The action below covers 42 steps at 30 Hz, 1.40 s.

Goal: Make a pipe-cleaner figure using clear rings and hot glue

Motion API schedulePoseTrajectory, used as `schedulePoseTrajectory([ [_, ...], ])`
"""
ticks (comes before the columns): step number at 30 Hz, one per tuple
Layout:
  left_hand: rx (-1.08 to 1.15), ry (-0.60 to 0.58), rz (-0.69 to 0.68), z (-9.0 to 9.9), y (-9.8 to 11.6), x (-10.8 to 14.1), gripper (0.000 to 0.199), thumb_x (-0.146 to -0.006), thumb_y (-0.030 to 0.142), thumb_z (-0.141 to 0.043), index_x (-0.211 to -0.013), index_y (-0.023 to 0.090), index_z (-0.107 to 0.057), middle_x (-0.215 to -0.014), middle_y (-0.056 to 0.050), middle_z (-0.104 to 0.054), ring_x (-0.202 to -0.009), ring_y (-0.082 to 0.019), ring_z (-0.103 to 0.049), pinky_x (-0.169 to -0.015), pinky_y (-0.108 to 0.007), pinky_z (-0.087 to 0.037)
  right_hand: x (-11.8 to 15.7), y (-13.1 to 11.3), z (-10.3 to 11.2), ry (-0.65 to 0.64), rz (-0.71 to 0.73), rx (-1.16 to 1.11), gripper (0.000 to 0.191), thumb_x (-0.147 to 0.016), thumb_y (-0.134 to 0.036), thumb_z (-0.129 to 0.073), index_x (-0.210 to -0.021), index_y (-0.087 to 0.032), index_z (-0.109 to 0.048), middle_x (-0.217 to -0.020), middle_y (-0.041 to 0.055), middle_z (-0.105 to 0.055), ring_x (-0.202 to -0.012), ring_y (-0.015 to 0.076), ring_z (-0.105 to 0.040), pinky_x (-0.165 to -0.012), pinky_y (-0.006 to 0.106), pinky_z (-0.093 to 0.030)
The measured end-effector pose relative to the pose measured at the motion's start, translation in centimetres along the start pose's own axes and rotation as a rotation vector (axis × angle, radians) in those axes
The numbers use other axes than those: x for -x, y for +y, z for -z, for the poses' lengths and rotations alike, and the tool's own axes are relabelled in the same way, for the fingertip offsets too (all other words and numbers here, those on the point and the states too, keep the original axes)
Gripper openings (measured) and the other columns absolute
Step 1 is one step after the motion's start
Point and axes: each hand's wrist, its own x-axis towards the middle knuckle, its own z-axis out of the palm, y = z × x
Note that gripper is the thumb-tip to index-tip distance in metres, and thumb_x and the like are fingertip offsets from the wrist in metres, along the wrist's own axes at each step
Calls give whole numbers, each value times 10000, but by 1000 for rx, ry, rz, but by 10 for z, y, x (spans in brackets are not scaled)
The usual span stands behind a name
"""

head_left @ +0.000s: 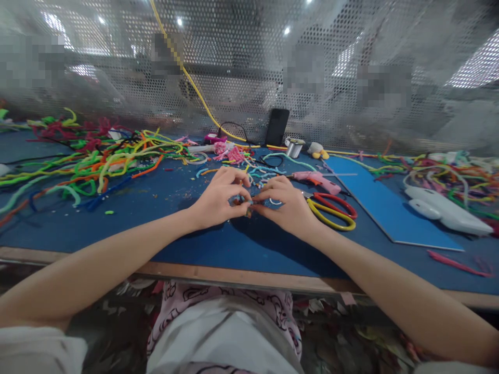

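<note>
One blue desk (218, 257), one perforated screen (241, 98)

Left of the scissors (332, 211), left hand (222, 200) and right hand (290, 208) pinch a tiny, unidentifiable piece (249, 208), each grip nearly closed. Beyond the scissors: pink glue gun (320, 183), then the screen.

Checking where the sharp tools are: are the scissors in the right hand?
No, the scissors lie on the blue tabletop, beside the right hand.

My fingers (237, 210) are hiding most of a tiny piece (249, 212); the view's edge is cropping my left sleeve (42, 349).
</note>
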Motion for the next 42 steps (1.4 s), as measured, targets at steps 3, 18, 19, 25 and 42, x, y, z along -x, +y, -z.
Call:
schedulePoseTrajectory([
  [3, 4, -3, 5, -1, -1, 0, 96, -876, 277, -641, -883, 236, -728, -1078, -55, -650, -1028, -218, -559, -984, -425, -399, -1, 2, 2, 4, 2, 13, 10, -819, -271, -757, -816, -273, -748, -825, 36, -710, -882, 234, -601, -841, 444, -488],
  [18, 36, -1, 66, -3, 2, -2, 356, -804, 295, -741, -1145, 223, -664, -1212, -96, -612, -1205, -266, -537, -1071, -447, -377, -1, 1, 3, 104, -32, 16, 51, -846, -264, -728, -827, -242, -686, -847, 42, -710, -856, 221, -637, -812, 411, -493],
  [19, 38, -1, 65, -4, 2, -1, 372, -803, 291, -739, -1160, 221, -657, -1217, -100, -606, -1211, -268, -532, -1076, -452, -376, -1, 2, 2, 107, -35, 16, 53, -846, -265, -729, -829, -240, -686, -846, 42, -709, -854, 221, -640, -814, 411, -494],
  [25, 134, 126, 78, -2, 2, -1, 190, -890, 270, -661, -1064, 210, -707, -1184, -94, -608, -1164, -224, -563, -1059, -420, -423, 0, 3, 0, 109, -52, 7, 62, -842, -260, -737, -825, -228, -686, -843, 39, -709, -838, 209, -641, -804, 386, -494],
  [42, 648, -24, 363, -16, -7, -1, 556, -792, 433, -771, -1238, 165, -575, -1088, -95, -704, -897, -191, -687, -804, -314, -554, -2, -7, 2, 40, -455, -325, 316, -864, -476, -670, -994, -189, -684, -942, 53, -702, -839, 185, -618, -729, 316, -477],
])
